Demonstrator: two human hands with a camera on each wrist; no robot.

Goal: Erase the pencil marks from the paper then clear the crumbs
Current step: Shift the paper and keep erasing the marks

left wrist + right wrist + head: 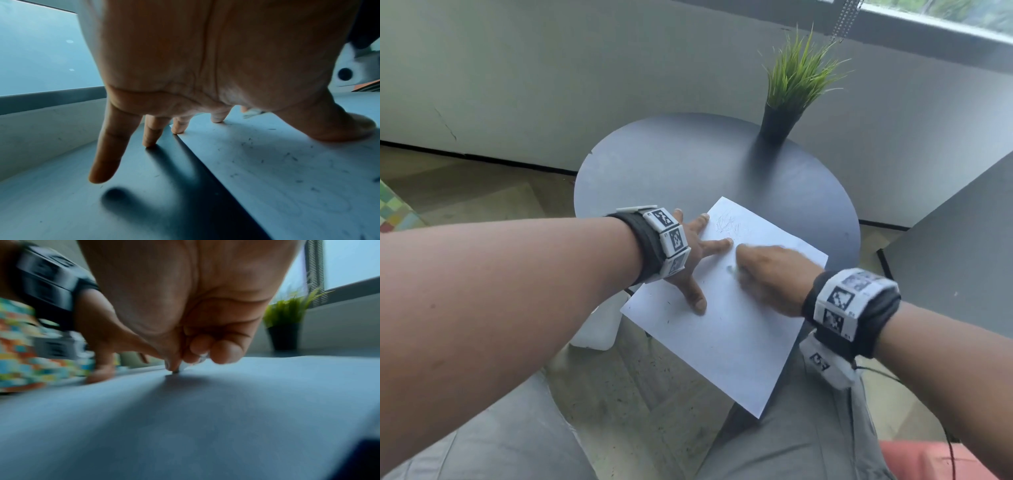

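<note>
left hand [693,255]: fingers spread, pressing paper [726,329] on table [688,164] | right hand [770,274]: pinching eraser [182,367] on paper | crumbs [287,155] near thumb

The paper [726,308] lies on the near part of the round table [688,164], its near corner overhanging the edge; the potted plant [787,96] stands at the far right rim

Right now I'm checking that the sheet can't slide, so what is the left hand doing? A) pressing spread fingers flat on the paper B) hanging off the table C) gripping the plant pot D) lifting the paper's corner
A: the left hand lies with spread fingers and thumb pressed on the paper, its outer fingers on the table.
</note>
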